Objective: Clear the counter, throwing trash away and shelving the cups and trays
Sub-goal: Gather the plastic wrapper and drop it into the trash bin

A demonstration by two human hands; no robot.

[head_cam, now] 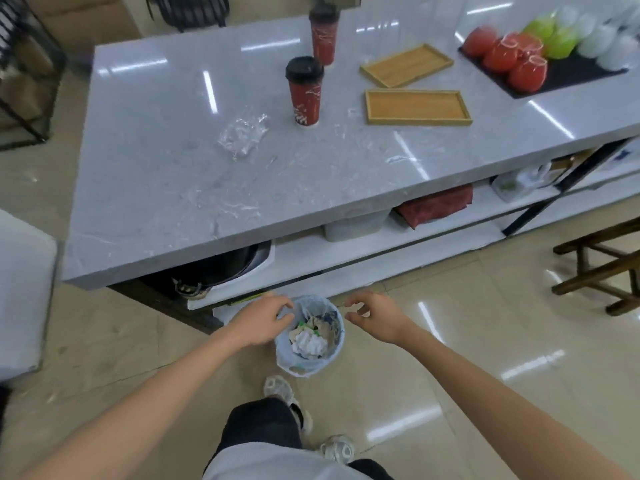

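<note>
A small bin lined with a pale blue bag stands on the floor below the counter, holding crumpled white paper and other scraps. My left hand hovers at the bin's left rim, fingers loosely curled and empty. My right hand hangs just right of the rim, fingers apart, empty. On the grey counter stand two red paper cups with black lids, one nearer and one farther. Two wooden trays, one nearer and one farther, lie to their right. A crumpled clear plastic wrap lies left of the nearer cup.
A black mat at the counter's far right carries red, green and white cups. Shelves under the counter hold a black pan, a white box and a red cloth. A wooden stool stands on the right; a black rack stands far left.
</note>
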